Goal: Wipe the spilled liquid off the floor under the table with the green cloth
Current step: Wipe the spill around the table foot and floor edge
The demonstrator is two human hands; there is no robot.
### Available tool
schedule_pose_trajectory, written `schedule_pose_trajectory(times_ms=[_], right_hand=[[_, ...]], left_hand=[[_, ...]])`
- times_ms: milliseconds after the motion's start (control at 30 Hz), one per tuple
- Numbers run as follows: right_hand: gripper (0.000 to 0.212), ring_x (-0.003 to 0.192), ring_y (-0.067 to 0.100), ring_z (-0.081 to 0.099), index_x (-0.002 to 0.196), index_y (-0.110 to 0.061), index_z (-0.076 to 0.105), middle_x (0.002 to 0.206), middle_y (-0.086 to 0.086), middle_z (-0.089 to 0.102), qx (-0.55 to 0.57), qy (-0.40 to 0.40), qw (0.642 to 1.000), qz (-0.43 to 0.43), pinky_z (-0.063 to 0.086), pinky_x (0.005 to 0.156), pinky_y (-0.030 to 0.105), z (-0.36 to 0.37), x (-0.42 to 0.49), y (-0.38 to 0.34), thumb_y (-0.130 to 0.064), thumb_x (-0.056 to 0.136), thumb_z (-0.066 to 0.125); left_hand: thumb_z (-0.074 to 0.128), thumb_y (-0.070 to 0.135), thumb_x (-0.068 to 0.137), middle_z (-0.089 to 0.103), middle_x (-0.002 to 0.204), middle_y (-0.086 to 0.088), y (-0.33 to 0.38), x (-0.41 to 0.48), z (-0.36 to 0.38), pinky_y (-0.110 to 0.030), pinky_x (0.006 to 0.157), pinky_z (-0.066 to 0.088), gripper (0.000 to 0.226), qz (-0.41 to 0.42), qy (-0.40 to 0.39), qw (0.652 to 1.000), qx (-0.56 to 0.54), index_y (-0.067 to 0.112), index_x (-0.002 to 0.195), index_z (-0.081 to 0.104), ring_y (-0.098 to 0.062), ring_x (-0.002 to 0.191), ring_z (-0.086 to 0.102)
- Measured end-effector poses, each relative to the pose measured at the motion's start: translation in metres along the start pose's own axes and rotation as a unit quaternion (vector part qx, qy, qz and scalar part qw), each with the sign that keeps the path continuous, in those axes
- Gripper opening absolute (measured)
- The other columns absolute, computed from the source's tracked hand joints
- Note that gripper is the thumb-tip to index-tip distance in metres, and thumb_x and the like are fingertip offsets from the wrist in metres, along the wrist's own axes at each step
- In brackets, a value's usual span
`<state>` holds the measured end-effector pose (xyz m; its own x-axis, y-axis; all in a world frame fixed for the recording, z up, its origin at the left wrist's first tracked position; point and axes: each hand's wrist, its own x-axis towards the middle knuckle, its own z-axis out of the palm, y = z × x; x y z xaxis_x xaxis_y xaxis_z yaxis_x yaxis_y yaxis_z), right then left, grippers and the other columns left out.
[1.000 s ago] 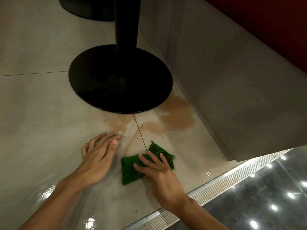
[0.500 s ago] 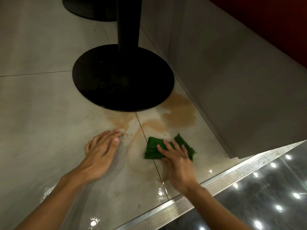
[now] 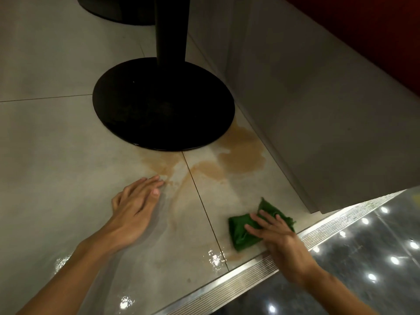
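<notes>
Pressing with straight, slightly spread fingers, the right hand (image 3: 280, 241) keeps the green cloth (image 3: 239, 231) flat on the floor (image 3: 56, 144); it does not pinch or curl around it. The left hand (image 3: 134, 212) lies open on the tile at 9 o'clock from the cloth, palm down, and I think it only supports the body.

The cloth is bunched and sits close to the metal strip (image 3: 250, 271), which runs past it at 5 o'clock. The big brown spill (image 3: 243, 155) is at 12 o'clock from the cloth, apart from it, next to the round black table base (image 3: 163, 103) and the grey panel (image 3: 318, 110). A thinner brown patch is at 11 o'clock, just beyond the left fingertips, and a small brown drop is beside the strip at 6 o'clock.

In my judgement most of the liquid is not wiped yet. To do this step well, the hand should push the cloth forward to 12 o'clock with even pressure, cover the puddle fully, then pull it back in one direction so the liquid is collected and not smeared. A clean side of the cloth should face down, and the edge along the base needs care, because liquid may hide under its rim
</notes>
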<state>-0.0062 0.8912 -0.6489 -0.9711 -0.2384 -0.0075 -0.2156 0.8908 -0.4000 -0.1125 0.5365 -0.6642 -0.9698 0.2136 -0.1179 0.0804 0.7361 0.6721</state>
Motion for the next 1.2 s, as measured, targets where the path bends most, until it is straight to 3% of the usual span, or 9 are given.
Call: schedule_pose_trajectory(times_ms=[67, 167, 300, 467, 667, 733, 900, 1033, 1200], right_hand=[[0.063, 0.139, 0.014, 0.034, 0.132, -0.042, 0.049, 0.144, -0.013, 0.044, -0.009, 0.031, 0.998, 0.059, 0.033, 0.112, 0.05, -0.008, 0.008, 0.011, -0.001, 0.085, 0.063], [0.043, 0.133, 0.021, 0.042, 0.126, -0.037, 0.057, 0.141, -0.006, 0.05, -0.023, 0.081, 0.986, 0.146, 0.036, 0.111, 0.041, -0.01, 0.02, 0.006, -0.014, 0.091, 0.061], [0.04, 0.11, 0.033, 0.054, 0.122, -0.021, 0.065, 0.121, 0.012, 0.061, -0.053, 0.17, 0.953, 0.245, 0.046, 0.091, 0.039, 0.012, 0.021, -0.037, -0.01, 0.084, 0.069], [0.064, 0.089, 0.027, 0.064, 0.115, -0.026, 0.07, 0.11, 0.006, 0.068, -0.043, 0.123, 0.974, 0.186, 0.056, 0.071, 0.035, 0.041, 0.012, -0.111, -0.012, 0.056, 0.089], [0.036, 0.088, 0.012, 0.062, 0.11, -0.05, 0.064, 0.112, -0.013, 0.065, -0.004, 0.062, 0.996, 0.063, 0.054, 0.064, 0.018, 0.071, 0.014, -0.163, -0.038, 0.077, 0.057], [0.033, 0.084, 0.008, 0.061, 0.104, -0.051, 0.065, 0.105, -0.021, 0.064, 0.006, 0.055, 0.997, 0.052, 0.052, 0.055, 0.017, 0.068, 0.018, -0.17, -0.041, 0.073, 0.065], [0.027, 0.09, 0.002, 0.06, 0.114, -0.037, 0.062, 0.101, -0.018, 0.067, 0.166, 0.051, 0.975, 0.138, 0.05, 0.077, 0.02, 0.029, 0.047, -0.155, -0.025, 0.091, 0.054], [0.023, 0.084, -0.005, 0.06, 0.112, -0.032, 0.063, 0.087, -0.019, 0.066, 0.271, 0.082, 0.947, 0.15, 0.047, 0.067, 0.01, -0.01, 0.089, -0.138, -0.019, 0.097, 0.051], [0.025, 0.087, 0.014, 0.062, 0.114, -0.021, 0.064, 0.098, -0.003, 0.067, 0.167, 0.135, 0.975, 0.057, 0.049, 0.076, 0.027, -0.005, 0.162, -0.126, -0.011, 0.096, 0.05]], left_hand=[[0.002, 0.068, 0.085, 0.024, 0.145, 0.036, -0.001, 0.0, 0.0, -0.018, 0.105, 0.0, 0.067, 0.001, 0.002, 1.0, -0.003, 0.046, 0.136, 0.04, 0.023, 0.127, 0.003], [0.002, 0.068, 0.085, 0.025, 0.144, 0.037, -0.001, 0.001, 0.0, -0.019, 0.105, 0.0, 0.067, 0.002, 0.007, 1.0, -0.003, 0.047, 0.135, 0.041, 0.026, 0.125, 0.001], [0.002, 0.068, 0.085, 0.025, 0.146, 0.035, 0.0, -0.001, 0.002, -0.021, 0.106, 0.001, 0.068, 0.003, 0.011, 1.0, 0.013, 0.046, 0.136, 0.041, 0.021, 0.128, 0.003], [0.001, 0.068, 0.084, 0.026, 0.147, 0.031, 0.003, -0.001, 0.004, -0.022, 0.106, 0.001, 0.07, 0.007, 0.022, 0.999, 0.028, 0.045, 0.136, 0.042, 0.012, 0.133, 0.009], [0.0, 0.068, 0.085, 0.025, 0.146, 0.031, 0.001, -0.001, 0.002, -0.025, 0.106, 0.005, 0.069, 0.021, 0.014, 0.999, 0.024, 0.045, 0.137, 0.039, 0.009, 0.132, 0.011], [0.005, 0.067, 0.088, 0.029, 0.144, 0.03, 0.002, -0.002, 0.001, -0.024, 0.107, 0.007, 0.063, 0.025, 0.023, 0.999, -0.002, 0.045, 0.135, 0.042, 0.008, 0.131, 0.017], [0.025, 0.059, 0.095, 0.047, 0.139, 0.014, -0.012, -0.007, -0.013, -0.031, 0.112, 0.024, 0.051, 0.005, 0.073, 0.994, -0.077, 0.036, 0.132, 0.051, -0.004, 0.129, 0.034], [0.017, 0.065, 0.086, 0.04, 0.143, 0.019, -0.027, -0.015, -0.022, -0.04, 0.116, 0.015, 0.063, -0.041, 0.102, 0.994, 0.024, 0.037, 0.133, 0.05, -0.012, 0.138, 0.028], [0.011, 0.069, 0.083, 0.033, 0.146, 0.025, -0.029, -0.02, -0.019, -0.036, 0.117, 0.011, 0.068, -0.061, 0.096, 0.993, 0.016, 0.041, 0.132, 0.049, -0.004, 0.141, 0.019]])
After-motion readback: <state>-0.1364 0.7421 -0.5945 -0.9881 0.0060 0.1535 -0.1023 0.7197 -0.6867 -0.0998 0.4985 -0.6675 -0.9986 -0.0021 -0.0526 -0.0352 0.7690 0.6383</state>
